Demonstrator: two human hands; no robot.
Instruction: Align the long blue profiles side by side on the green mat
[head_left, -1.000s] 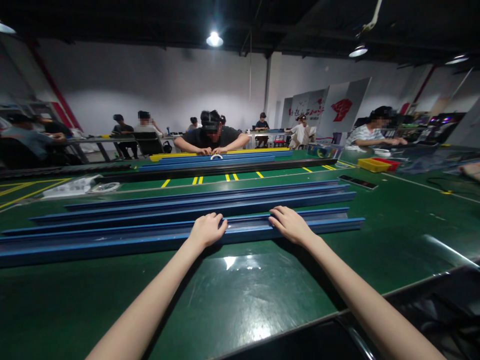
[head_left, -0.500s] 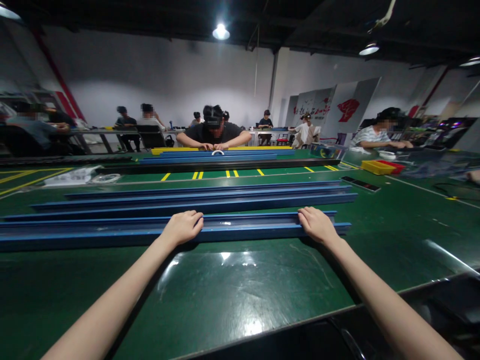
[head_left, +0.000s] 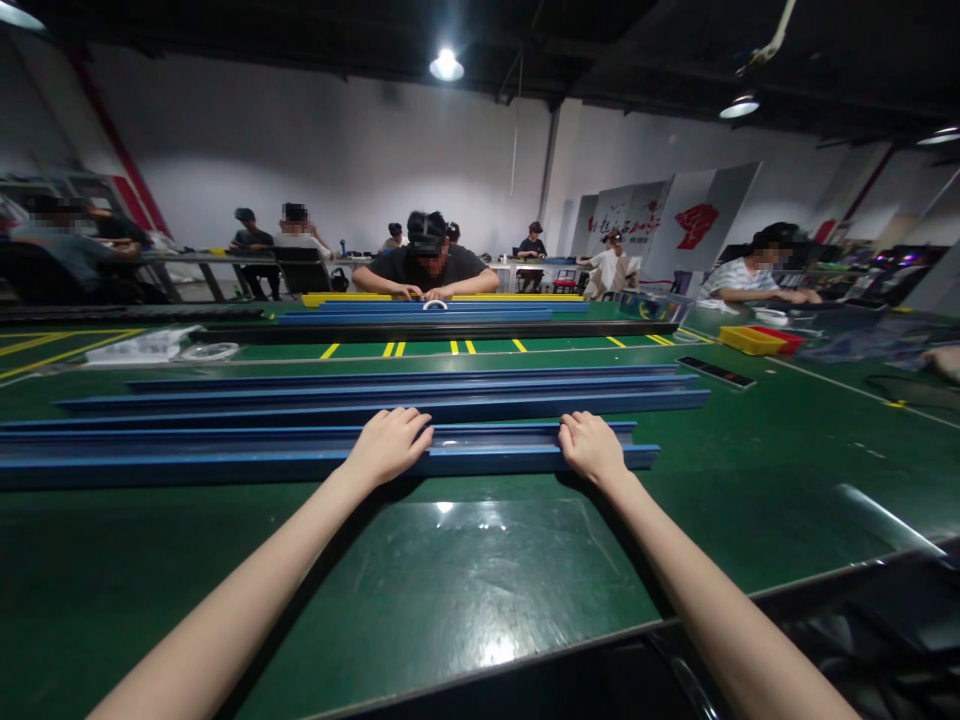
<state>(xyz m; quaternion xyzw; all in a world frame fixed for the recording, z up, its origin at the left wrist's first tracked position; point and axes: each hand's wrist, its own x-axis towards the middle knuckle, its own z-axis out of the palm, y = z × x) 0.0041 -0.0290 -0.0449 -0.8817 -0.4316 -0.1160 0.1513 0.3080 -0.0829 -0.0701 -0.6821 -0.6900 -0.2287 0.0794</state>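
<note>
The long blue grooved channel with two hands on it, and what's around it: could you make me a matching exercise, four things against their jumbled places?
Things
1. Person's left hand
2. Person's right hand
3. Yellow rectangular tray
4. Flat black rectangular device

Places
A. Beside a red tray
B. On the nearest long blue channel, close to its right-hand end
C. Flat on the green tabletop, near the right-hand ends of the other blue channels
D. On that same nearest channel, farther from its right-hand end

Pairs: 1-D, 2-B, 3-A, 4-C
</note>
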